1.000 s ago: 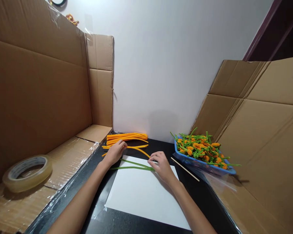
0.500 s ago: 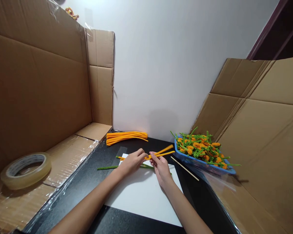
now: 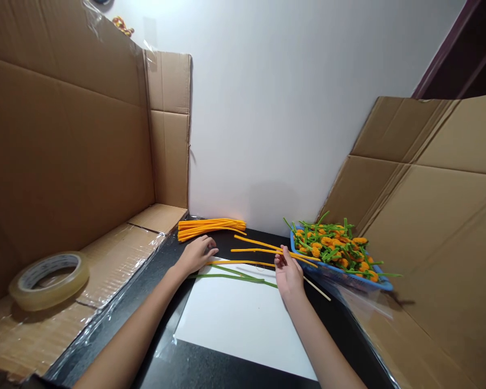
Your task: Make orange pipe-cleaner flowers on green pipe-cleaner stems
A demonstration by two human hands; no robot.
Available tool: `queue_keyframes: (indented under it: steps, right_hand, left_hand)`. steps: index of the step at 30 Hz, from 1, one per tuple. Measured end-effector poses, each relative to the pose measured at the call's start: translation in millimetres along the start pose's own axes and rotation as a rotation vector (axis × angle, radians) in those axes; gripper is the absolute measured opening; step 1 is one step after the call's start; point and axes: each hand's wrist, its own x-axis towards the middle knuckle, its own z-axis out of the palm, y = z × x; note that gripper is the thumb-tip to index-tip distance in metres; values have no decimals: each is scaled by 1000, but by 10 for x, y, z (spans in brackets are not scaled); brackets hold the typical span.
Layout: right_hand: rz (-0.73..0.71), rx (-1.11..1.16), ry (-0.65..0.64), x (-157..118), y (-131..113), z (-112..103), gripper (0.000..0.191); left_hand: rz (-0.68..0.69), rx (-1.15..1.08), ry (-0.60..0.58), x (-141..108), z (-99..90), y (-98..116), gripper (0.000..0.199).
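Note:
My right hand (image 3: 288, 272) pinches several orange pipe cleaners (image 3: 275, 250) between thumb and fingers, their ends reaching over the rim of a blue basket (image 3: 348, 279). My left hand (image 3: 196, 255) rests open on the black tabletop (image 3: 259, 241), just behind a white paper sheet (image 3: 238, 319), and holds nothing. Beside it lies a looser orange pipe cleaner (image 3: 238, 262). A bundle of orange pipe cleaners (image 3: 210, 229) sits just beyond that hand. Green pipe cleaners (image 3: 230, 276) lie across the sheet's far edge.
The basket is heaped with orange-and-green pipe cleaner flowers. A thin wooden stick (image 3: 318, 287) lies by my right wrist. A roll of clear tape (image 3: 48, 282) sits on plastic-covered cardboard (image 3: 36, 340) at left. Cardboard panels (image 3: 429, 227) stand at right, before a white wall (image 3: 287, 135).
My hands have drawn apart. The left moved left and let go of the orange pipe cleaners, and the right moved right, holding them. The green pipe cleaners lie further right.

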Motion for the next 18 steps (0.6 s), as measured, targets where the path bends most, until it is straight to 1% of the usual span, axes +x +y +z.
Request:
queue_keyframes:
  steps: [2,5,9,12,14,15,18]
  right_hand:
    - [5,10,-1,-15,6,8,27]
    - [-5,11,-14,-19,-17,29,25]
    - [-6,20,-12,13,-59,28,22]
    - [-26,-10,-6,37,-64,16,22]
    - [-42,-35,-4,42,-65,16,21]
    - [-43,-39,-1,41,-70,19,20]
    - [-4,-21,-1,29,-109,34,20]
  left_hand:
    - [-4,-36,-53,3,-5,-36,25]
    - [0,-95,-124,19,-11,-27,25]
    - [6,-197,-166,38,-37,30,31]
    - [5,-268,-183,40,-38,37,24]
    - [-10,-322,-151,36,-28,21,19]
    - [-27,-355,-112,35,-25,11,17]
    - [-102,-484,69,52,-27,-11,16]
